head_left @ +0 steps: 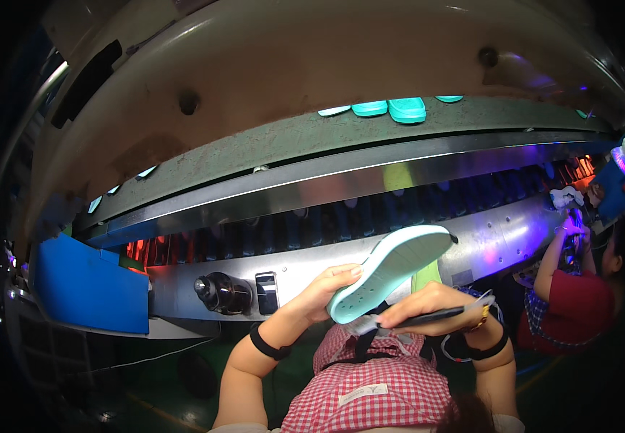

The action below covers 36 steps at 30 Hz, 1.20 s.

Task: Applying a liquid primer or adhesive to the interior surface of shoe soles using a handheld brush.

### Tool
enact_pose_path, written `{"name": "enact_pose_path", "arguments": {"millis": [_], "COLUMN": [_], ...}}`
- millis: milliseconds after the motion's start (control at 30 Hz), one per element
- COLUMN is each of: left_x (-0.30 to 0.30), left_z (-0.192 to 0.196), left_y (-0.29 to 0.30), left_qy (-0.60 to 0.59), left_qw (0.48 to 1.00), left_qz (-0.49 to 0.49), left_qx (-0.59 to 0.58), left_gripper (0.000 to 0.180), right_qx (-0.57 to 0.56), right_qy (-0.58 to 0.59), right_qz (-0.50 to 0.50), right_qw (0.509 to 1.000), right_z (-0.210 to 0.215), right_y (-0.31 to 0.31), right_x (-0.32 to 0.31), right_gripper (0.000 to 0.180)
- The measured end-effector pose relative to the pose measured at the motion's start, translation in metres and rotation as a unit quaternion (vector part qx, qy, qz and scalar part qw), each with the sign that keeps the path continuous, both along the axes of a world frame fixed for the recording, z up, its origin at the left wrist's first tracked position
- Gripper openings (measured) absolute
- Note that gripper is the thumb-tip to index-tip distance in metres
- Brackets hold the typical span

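The big curved hood (312,65) spanned the top of the view, w/ the grey-green belt (254,144) under it carrying a few mint pieces, then the metal bench (305,268) below. The person stood at the bench in a red-and-white check apron (312,411).

The mint sole (406,263) was up off the bench, tilted, in front of the apron, its lower end w/ small holes nearest the body. Left hand (319,292) pinched it near that lower end, thumb on the near side; most fingers hidden, couldn't tell how far they wrapped. Right hand (428,307) was closed round the dark handle of a brush (435,316), bristles (361,325) right by the sole's lower edge; contact: can't tell.

For good work, IMO: hold the sole firm w/ the left, fingertips clear of the bristle path; turn the sole rather than twisting the brush wrist; light, even strokes along the edge, approx. same pressure thru'out; watch the rim b/c the curve there was easy to skip.

Writing: a white label (363,394) on the apron bore small dark print plus a mark, too small to read w/ certainty. No legible text on sole or brush.
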State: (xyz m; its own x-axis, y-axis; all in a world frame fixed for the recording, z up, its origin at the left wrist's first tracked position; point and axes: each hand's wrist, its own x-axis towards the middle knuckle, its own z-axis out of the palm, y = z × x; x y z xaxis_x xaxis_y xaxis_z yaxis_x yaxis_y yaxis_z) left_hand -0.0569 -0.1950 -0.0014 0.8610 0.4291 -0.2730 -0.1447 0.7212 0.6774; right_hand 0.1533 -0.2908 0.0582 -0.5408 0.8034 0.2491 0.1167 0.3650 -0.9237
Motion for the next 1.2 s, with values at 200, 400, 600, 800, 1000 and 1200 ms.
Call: {"name": "enact_pose_path", "arguments": {"millis": [200,400,600,800,1000,1200], "left_x": [0.009,-0.003,-0.021,-0.029,-0.011,0.032], "left_z": [0.016,0.017,0.007,-0.001,-0.049,-0.044], "left_y": [0.001,0.006,0.012,0.017,0.014,-0.015], "left_qy": [0.070,0.051,0.052,0.104,-0.256,-0.188], "left_qw": [0.994,0.993,0.995,0.982,0.940,0.958], "left_qz": [-0.070,-0.103,-0.078,-0.017,0.106,0.146], "left_qx": [0.053,-0.015,-0.029,0.156,-0.198,-0.159], "left_gripper": [0.042,0.048,0.057,0.049,0.086,0.098], "right_qx": [0.025,0.005,-0.006,0.012,0.093,-0.025], "right_qy": [-0.050,-0.028,-0.036,-0.031,0.011,0.066], "right_qz": [0.035,-0.030,-0.041,-0.089,-0.174,-0.317], "right_qw": [0.998,0.999,0.998,0.995,0.980,0.946], "right_z": [0.001,0.001,0.010,-0.013,0.008,-0.042], "right_y": [0.003,0.002,-0.007,-0.014,-0.014,0.000], "right_x": [0.006,0.025,0.032,0.023,0.010,-0.010], "right_gripper": [0.023,0.021,0.027,0.021,0.022,0.018]}}
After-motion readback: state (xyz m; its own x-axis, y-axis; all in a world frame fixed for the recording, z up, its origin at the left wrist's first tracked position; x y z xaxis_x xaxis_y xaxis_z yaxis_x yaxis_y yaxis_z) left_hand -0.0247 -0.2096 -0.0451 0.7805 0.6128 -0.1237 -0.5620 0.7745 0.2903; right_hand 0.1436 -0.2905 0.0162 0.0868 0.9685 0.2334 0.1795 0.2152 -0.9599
